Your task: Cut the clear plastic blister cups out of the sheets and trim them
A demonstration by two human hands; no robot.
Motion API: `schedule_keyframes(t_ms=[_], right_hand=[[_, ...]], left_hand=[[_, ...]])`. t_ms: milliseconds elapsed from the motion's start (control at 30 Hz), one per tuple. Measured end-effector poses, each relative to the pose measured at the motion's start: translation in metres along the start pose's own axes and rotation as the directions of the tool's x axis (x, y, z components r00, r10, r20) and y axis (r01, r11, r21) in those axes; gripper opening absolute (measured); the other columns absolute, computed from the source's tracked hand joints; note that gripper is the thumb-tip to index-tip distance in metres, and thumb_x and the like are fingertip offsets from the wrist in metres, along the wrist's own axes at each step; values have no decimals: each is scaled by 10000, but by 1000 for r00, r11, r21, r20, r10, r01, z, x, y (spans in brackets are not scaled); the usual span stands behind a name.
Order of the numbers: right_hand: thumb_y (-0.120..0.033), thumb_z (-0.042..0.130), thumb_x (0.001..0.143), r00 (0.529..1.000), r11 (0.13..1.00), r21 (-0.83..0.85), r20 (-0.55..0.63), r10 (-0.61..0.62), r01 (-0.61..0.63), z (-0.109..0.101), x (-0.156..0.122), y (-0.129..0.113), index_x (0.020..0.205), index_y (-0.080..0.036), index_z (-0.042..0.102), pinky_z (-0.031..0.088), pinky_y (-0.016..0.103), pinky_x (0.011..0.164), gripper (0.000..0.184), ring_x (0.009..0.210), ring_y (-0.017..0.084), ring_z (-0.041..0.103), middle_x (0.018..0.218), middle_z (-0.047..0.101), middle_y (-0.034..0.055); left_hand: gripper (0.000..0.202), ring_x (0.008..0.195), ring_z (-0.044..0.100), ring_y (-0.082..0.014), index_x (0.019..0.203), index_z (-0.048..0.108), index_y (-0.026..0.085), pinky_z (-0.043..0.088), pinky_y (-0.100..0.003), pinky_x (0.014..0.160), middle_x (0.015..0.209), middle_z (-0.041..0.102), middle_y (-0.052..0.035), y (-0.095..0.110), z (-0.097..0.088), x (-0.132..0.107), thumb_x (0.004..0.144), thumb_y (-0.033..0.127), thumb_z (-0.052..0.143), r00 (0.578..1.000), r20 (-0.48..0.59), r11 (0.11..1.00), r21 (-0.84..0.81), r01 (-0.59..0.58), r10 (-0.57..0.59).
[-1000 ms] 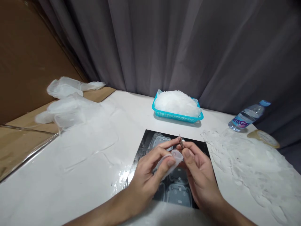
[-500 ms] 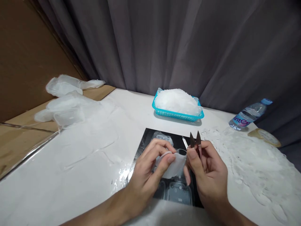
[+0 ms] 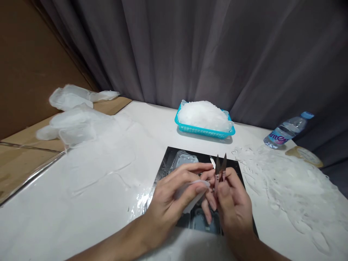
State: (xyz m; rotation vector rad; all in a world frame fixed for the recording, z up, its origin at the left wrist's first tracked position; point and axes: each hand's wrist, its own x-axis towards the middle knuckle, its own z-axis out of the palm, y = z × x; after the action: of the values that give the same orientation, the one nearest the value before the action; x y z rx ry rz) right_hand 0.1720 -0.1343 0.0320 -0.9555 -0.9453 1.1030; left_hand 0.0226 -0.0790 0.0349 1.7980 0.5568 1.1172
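Note:
Between the thumb and fingers of my left hand (image 3: 174, 195) is a thin, translucent white piece of soft plastic or silicone (image 3: 193, 199), its upper edge curved. My right hand (image 3: 235, 204) is closed around thread snips (image 3: 220, 174), whose two pointed blades stick up and are slightly apart. The fingers of my right hand come close to the edge of the piece; whether they touch it I cannot tell. Both hands are above a black mat (image 3: 176, 163) on which several clear moulded shapes (image 3: 205, 219) lie. A narrow silver blade (image 3: 212, 162) shows behind the snips.
A blue basket (image 3: 203, 132) heaped with white pieces stands at the back. To the right lie a pile of translucent trimmings (image 3: 299, 192), a tilted water bottle (image 3: 285, 132) and a tape roll (image 3: 306, 156). Milky translucent pieces (image 3: 73, 123) rest on cardboard (image 3: 16, 159) at left.
My right hand has moved left and slightly down with the snips, closer to my left hand. The white piece has turned and is more covered by my left fingers.

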Motion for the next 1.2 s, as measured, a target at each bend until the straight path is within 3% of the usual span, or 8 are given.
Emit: schedule_keyframes(t_ms=[167, 267, 467, 633, 733, 867, 1000, 1200], right_hand=[[-404, 696, 969, 999, 999, -44, -31, 20, -21, 2, 1, 3, 919, -210, 564, 340, 129, 396, 240, 452, 30, 409, 704, 558, -58], [-384, 719, 954, 996, 997, -76, -91, 4, -11, 1, 2, 5, 906, -216, 562, 338, 143, 414, 235, 472, 42, 392, 671, 513, -70], [-399, 720, 953, 985, 986, -164, -172, -5, -23, -2, 2, 2, 927, -230, 567, 340, 170, 447, 229, 507, 65, 382, 655, 469, -80], [-429, 701, 961, 984, 984, -174, -179, 6, -37, 0, -2, 4, 922, -234, 548, 324, 188, 448, 250, 508, 69, 375, 685, 487, -72], [-445, 652, 991, 991, 971, -238, -134, 0, -32, -4, 0, 3, 939, -223, 573, 340, 199, 466, 241, 524, 76, 392, 694, 494, -59], [-438, 658, 987, 990, 907, -413, -73, -121, 80, -25, 19, -17, 967, -208, 637, 384, 213, 504, 232, 583, 91, 454, 768, 557, -19], [-431, 676, 975, 988, 884, -445, 115, -104, 145, -49, 41, -43, 1063, -229, 711, 399, 227, 511, 223, 566, 101, 440, 734, 521, -30], [-349, 727, 941, 951, 838, -492, 291, -100, 238, -54, 45, -48, 1164, -296, 756, 465, 259, 551, 231, 706, 160, 578, 994, 681, 47]], left_hand=[[89, 1095, 747, -172, 1054, 663, 258, 596, -278, 957, 1208, 779, -20, -1, 4, 1, 1045, 197, 598, 980, -125, 969, -214, 124, -153], [53, 1040, 770, -178, 1022, 547, 253, 626, -267, 863, 1253, 766, -44, 0, 8, -2, 1059, 237, 581, 958, -113, 899, -388, 201, -263], [34, 1036, 758, -181, 1053, 550, 242, 618, -235, 779, 1416, 677, -112, 3, 6, -6, 1079, 250, 530, 982, -23, 935, -310, 172, -188], [86, 1176, 715, -166, 1055, 603, 255, 583, -220, 942, 1263, 755, -46, 4, 8, 0, 1066, 185, 556, 990, -43, 946, -306, 112, -131], [117, 1115, 722, -147, 1035, 663, 249, 558, -238, 1017, 1132, 771, -20, 4, 9, 5, 1031, 145, 610, 991, -108, 959, -279, 46, -79], [112, 1002, 735, -155, 1017, 709, 230, 589, -242, 939, 1005, 755, -22, 7, 5, 11, 1000, 134, 654, 984, -157, 966, -253, 44, -86], [98, 894, 751, -140, 976, 718, 215, 606, -219, 840, 974, 771, -21, 13, 0, 18, 999, 141, 658, 982, -116, 947, -303, 105, -147], [71, 892, 755, -156, 972, 710, 208, 614, -252, 840, 981, 781, -33, 15, -4, 23, 998, 161, 664, 985, -100, 930, -355, 94, -138]])
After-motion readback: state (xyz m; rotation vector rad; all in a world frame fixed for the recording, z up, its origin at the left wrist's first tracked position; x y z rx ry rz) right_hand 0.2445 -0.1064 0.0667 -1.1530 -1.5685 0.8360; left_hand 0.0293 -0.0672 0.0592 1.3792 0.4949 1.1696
